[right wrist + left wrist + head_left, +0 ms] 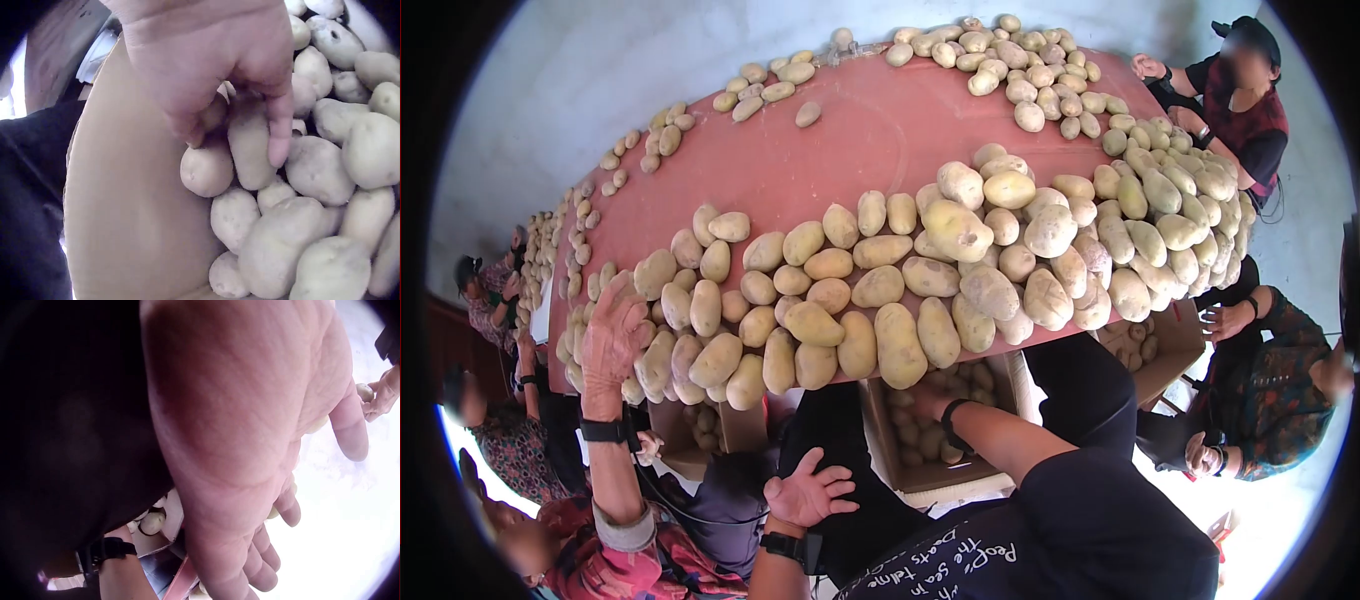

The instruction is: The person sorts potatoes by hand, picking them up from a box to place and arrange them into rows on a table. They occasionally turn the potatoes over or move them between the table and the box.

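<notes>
My left hand (810, 492) is held palm up over my lap, fingers spread and holding nothing; its palm (237, 406) fills much of the left wrist view. My right hand (933, 398) reaches down into a cardboard box (1022, 385) of potatoes below the table edge. In the right wrist view my right hand (215, 69) has its fingers around a long potato (251, 147), beside the box wall (125, 206). A rounder potato (206, 170) lies against that wall, with several more potatoes to the right.
The red table (850, 125) bears many potatoes, heaped at its right. Another person's hand (612, 335) hovers over its near left part. More boxes (1175, 345) of potatoes stand on either side, and people sit around the table.
</notes>
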Demonstrator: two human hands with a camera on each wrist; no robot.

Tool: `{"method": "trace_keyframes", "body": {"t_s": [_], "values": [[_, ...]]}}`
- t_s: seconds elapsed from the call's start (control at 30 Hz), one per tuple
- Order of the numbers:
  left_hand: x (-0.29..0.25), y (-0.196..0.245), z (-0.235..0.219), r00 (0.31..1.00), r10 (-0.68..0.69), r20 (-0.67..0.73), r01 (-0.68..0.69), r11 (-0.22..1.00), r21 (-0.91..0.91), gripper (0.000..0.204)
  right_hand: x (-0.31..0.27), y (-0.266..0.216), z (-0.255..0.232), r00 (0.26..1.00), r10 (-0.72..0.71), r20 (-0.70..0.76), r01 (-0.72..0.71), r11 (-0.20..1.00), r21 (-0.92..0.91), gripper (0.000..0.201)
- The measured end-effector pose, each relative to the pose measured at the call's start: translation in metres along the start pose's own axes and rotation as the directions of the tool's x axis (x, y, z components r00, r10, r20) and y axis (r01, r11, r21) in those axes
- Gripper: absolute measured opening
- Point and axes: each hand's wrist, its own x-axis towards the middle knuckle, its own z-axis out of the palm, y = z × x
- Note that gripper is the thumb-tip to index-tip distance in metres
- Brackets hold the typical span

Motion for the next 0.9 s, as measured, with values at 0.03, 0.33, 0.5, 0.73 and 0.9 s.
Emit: {"method": "trace_keyframes", "body": {"t_s": [0.03,0.33,0.5,0.73,0.9], "values": [[-0.001,-0.001,0.001,1.000,0.000,-0.004,0.000,1.000,0.000,0.075,-0.010,-0.001,-0.007,1.000,-0.004,-0.011,0.005,0.991,0.132,0.064],[-0.003,-0.003,-0.003,1.000,-0.007,-0.018,0.009,0.997,0.076,0.073,-0.128,-0.038,-0.095,0.921,-0.317,0.226,0.354,0.923,-0.150,0.061],[0.000,-0.005,0.000,1.000,-0.007,-0.030,0.010,0.995,0.097,0.072,-0.212,-0.112,-0.197,0.802,-0.582,-0.134,0.543,0.804,-0.241,0.063],[0.001,-0.007,0.004,0.998,0.008,-0.062,-0.001,0.993,0.115,0.073,-0.213,-0.153,-0.290,0.755,-0.488,-0.437,0.139,0.771,-0.622,0.057],[-0.001,-0.008,0.002,0.998,0.020,-0.063,-0.013,0.994,0.111,0.074,-0.170,-0.152,-0.299,0.721,-0.409,-0.559,-0.035,0.784,-0.619,0.055]]}}
